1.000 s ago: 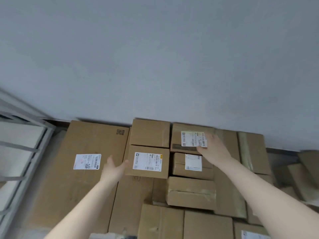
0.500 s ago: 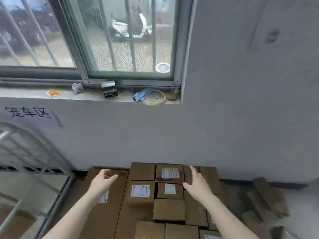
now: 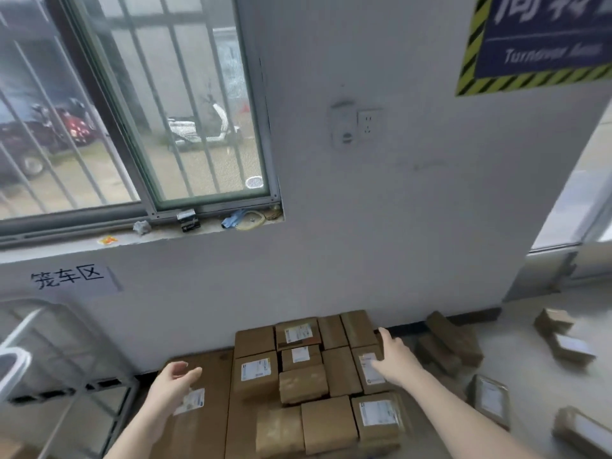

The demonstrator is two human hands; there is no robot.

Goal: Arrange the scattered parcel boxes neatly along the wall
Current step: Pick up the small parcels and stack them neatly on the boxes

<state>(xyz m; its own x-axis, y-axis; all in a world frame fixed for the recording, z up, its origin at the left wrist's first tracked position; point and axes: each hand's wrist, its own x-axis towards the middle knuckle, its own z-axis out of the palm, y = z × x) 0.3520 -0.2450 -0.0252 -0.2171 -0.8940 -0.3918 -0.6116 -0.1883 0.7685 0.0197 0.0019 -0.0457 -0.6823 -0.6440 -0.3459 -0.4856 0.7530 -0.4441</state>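
Head view: a tight cluster of brown parcel boxes (image 3: 303,389) sits at lower centre of the frame, pushed against the grey wall (image 3: 397,226) below the barred window (image 3: 132,111). A large flat carton (image 3: 212,376) lies just left of them. The left hand (image 3: 175,385) hovers over that carton, fingers relaxed and slightly apart, gripping nothing. The right hand (image 3: 394,359) is spread flat with straight fingers at the cluster's right edge, over a labelled box; whether it touches is unclear. Loose boxes (image 3: 450,342) lie scattered on the floor (image 3: 530,376) at lower right. A wire cage (image 3: 49,342) stands at lower left.
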